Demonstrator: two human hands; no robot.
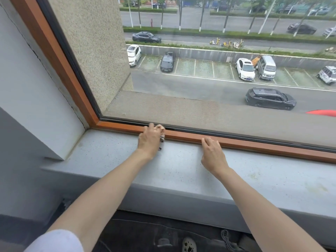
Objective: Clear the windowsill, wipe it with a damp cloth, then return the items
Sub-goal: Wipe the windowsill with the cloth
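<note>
One wide-angle camera, worn on the head, looks forward and down from close above the windowsill (109,160); the sill's left corner sits near left; the window frame (254,144) crosses the middle; beyond it, far off, a car park (200,68) seen from high up.

Two hands (150,140) (213,155), perhaps one small item (162,138)
</note>
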